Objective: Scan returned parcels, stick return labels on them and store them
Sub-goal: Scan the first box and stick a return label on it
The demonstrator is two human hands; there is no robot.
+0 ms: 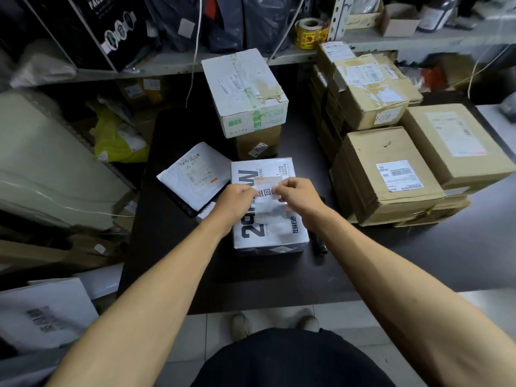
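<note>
Dark table [418,263] in a cluttered storeroom, shelves [391,37] behind stuffed with bags, brown cartons [391,174] stacked at right, white box [245,90] at the back, both hands, left [237,198] and right [296,194], pinching a label [268,203] over a printed parcel [268,233] at the table's middle, flat mailer [195,174] beside it.

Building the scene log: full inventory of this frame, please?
white printed box: 1, white with black print, table centre
return label: 1, white, pinched over that box
flat mailer: 1, white, left of it
taped box: 1, white, behind, on a brown box
brown cartons: several, right stack
sticker roll: 1, yellow-red, shelf
table: 1, black
left hand: pinches label
right hand: pinches label
</note>
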